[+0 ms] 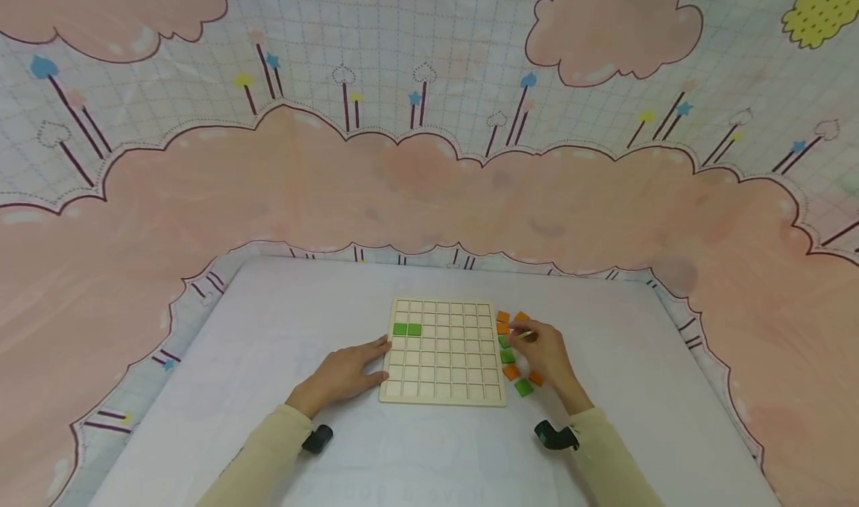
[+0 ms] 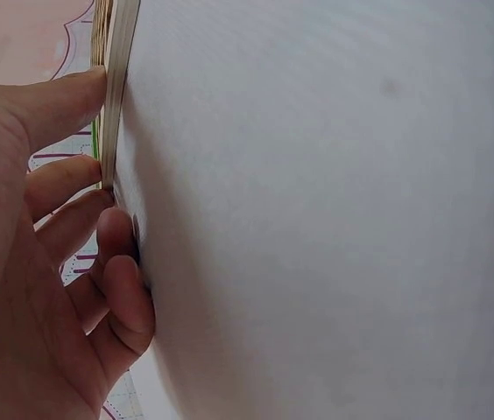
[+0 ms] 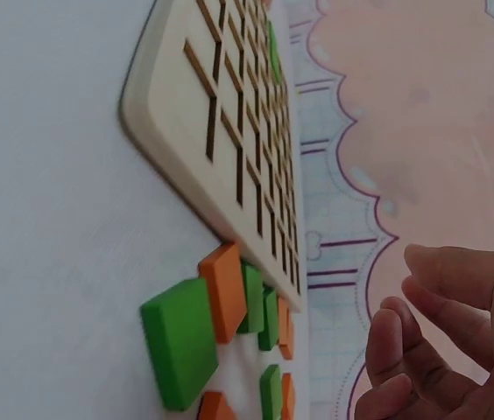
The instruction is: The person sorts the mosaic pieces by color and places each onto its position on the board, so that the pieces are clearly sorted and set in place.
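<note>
A pale wooden grid board (image 1: 443, 376) lies flat on the table, with two green square tiles (image 1: 407, 329) side by side in cells near its upper left. My left hand (image 1: 344, 371) rests at the board's left edge. In the left wrist view its thumb (image 2: 67, 105) and nearest fingers touch the board's side (image 2: 117, 96). Above the loose tiles right of the board hovers my right hand (image 1: 546, 352), fingers loosely bent. The right wrist view shows no tile between its thumb (image 3: 457, 273) and fingers. Part of a green tile peeks out beneath that hand in the head view.
Several loose tiles lie along the board's right edge, among them a green tile (image 3: 177, 341) and an orange tile (image 3: 223, 293). The white table (image 1: 302, 291) meets a patterned cloth backdrop (image 1: 403, 186) behind. Dark bands (image 1: 555, 435) sit at both wrists.
</note>
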{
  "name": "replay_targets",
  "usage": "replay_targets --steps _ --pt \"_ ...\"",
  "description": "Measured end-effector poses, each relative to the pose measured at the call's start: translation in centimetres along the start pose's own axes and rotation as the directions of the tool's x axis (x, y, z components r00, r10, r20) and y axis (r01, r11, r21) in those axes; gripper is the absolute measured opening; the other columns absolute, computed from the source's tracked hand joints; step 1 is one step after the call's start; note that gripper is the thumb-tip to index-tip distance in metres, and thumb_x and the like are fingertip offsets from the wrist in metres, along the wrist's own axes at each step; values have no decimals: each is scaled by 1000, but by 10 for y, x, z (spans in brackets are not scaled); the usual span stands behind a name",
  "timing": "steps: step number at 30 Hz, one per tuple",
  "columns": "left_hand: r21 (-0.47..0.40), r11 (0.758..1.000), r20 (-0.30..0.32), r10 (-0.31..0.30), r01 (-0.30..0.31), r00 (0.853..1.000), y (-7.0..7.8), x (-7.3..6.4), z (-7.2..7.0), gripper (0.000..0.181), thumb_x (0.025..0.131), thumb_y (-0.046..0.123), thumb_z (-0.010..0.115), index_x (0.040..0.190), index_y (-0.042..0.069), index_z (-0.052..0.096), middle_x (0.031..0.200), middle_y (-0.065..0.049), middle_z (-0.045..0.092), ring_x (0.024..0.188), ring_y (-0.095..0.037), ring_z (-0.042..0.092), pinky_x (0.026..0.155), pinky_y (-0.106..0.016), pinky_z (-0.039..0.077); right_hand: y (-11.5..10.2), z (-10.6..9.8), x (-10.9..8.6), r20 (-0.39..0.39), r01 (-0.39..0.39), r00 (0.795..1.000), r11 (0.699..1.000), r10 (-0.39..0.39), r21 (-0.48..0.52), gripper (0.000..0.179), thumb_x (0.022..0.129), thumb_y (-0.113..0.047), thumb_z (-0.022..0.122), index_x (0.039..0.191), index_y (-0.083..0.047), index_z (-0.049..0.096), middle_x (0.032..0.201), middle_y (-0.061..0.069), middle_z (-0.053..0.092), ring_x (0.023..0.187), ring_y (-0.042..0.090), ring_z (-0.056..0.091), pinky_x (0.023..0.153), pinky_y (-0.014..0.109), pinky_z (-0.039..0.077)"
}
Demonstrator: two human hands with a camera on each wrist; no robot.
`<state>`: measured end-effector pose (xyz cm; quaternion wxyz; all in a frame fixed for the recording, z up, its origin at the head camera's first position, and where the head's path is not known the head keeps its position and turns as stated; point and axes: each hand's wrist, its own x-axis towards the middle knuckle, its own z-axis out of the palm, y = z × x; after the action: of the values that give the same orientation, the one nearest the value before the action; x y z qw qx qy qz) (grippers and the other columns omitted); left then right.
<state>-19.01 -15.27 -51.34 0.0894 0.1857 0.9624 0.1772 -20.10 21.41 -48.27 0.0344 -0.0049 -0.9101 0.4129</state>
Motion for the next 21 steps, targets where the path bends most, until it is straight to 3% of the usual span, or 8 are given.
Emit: replay_targets --steps 6,15,21 --pt "3 1000 3 -3 3 1000 0 0 0 62 90 44 68 146 22 49 156 5 41 137 -29 49 110 -51 43 12 -2 -1 -3 9 1000 999 -10 -34 26 89 -19 72 112 -7 73 101 9 71 87 22 65 72 26 53" --pt "-4 1000 1 1 -1 1000 -1 0 1 63 91 43 68 146 21 49 156 5 42 137 -29 49 111 -51 43 23 -3 -4 47 -58 997 997 61 -59 26 90 -20 71 114 -9 72 108 8 71 94 22 63 77 31 54" --pt "-15 1000 1 5 -5 1000 1 -1 -1 62 91 43 68 146 20 49 156 4 42 137 -30 49 111 -51 43 28 -2 -5 62 -86 994 994 90 -62 25 91 -20 69 113 -9 73 109 9 71 93 22 61 68 24 50"
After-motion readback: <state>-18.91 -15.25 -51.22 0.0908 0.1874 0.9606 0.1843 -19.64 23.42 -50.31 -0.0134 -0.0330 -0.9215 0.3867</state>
